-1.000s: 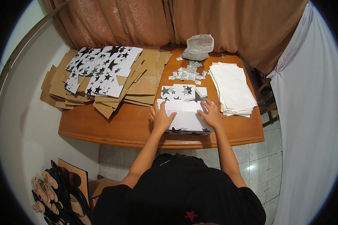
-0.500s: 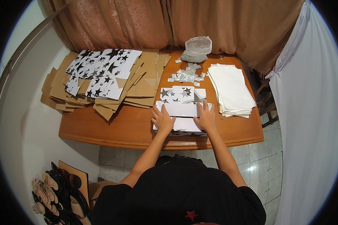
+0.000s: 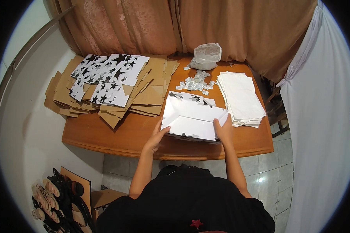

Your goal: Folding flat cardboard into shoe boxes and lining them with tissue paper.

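A white cardboard box [image 3: 192,126] with black and grey stars on its outside is tilted near the table's front edge, its plain white inside facing up. My left hand [image 3: 156,136] grips its left side, thumb over the rim. On the right side, my right hand [image 3: 224,130] holds the box the same way, thumb on the inner face. The star-printed lid flap [image 3: 190,97] extends at the far side of the box. Fingers under the box are partly hidden.
Flat brown cardboard pieces [image 3: 147,99] lie stacked at the left, with star-printed sheets [image 3: 109,87] on top. Small clear packets [image 3: 194,82] lie scattered beyond the box, before an open plastic bag [image 3: 206,57]. White paper sheets [image 3: 243,97] are piled at the right.
My hands have shifted from the top of the box to its sides. The box is now tilted and turned a little, with its inside showing.
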A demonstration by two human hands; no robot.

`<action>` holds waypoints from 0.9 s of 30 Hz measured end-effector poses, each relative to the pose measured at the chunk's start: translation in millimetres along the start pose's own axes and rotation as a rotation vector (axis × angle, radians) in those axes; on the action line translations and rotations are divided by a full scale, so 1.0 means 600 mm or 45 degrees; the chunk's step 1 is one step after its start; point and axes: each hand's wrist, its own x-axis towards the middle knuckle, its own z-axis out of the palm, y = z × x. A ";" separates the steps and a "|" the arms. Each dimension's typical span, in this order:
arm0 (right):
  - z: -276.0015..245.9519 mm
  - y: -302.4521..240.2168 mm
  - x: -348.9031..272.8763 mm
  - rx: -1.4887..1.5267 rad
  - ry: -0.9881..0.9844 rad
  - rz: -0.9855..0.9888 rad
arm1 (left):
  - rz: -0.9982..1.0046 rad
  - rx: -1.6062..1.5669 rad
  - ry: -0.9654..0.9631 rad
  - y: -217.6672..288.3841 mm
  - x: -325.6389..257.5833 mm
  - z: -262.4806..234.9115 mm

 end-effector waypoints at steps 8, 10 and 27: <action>0.031 0.021 0.002 0.071 -0.013 -0.285 | 1.157 0.292 0.578 0.096 -0.011 0.064; 0.031 0.017 -0.004 -0.084 -0.470 -0.035 | 1.297 0.282 0.610 0.115 -0.025 0.091; 0.007 0.047 -0.007 0.924 -0.776 0.883 | 1.933 1.608 -0.080 -0.100 0.021 0.205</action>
